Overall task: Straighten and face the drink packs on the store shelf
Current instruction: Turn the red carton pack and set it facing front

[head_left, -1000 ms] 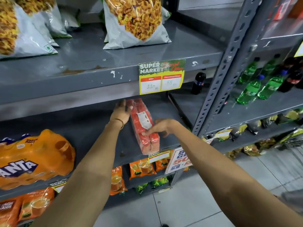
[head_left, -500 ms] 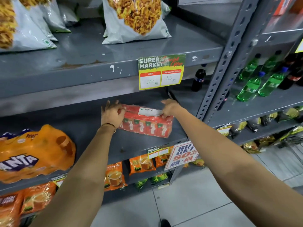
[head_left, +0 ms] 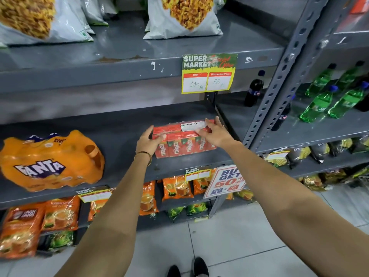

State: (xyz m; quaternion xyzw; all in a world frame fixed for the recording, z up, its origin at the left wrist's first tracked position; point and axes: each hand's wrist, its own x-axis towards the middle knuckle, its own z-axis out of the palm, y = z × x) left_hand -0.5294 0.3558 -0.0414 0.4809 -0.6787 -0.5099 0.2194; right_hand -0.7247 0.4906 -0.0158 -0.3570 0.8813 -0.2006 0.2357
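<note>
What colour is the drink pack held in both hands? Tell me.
Red with green accents; the drink pack shows in the head view.

My left hand [head_left: 148,141] covers the near left corner of the red shrink-wrapped pack of juice cartons [head_left: 184,143], and my right hand [head_left: 215,132] hides its right end and part of the white label on top, whose small print I cannot read. The orange plastic-wrapped pack of Fanta bottles [head_left: 50,162] is blurred, and the handwritten prices on the yellow and green paper shelf tag [head_left: 208,73] are faint. Both big clear bags of yellow snacks [head_left: 185,17] are cut off by the top edge.
</note>
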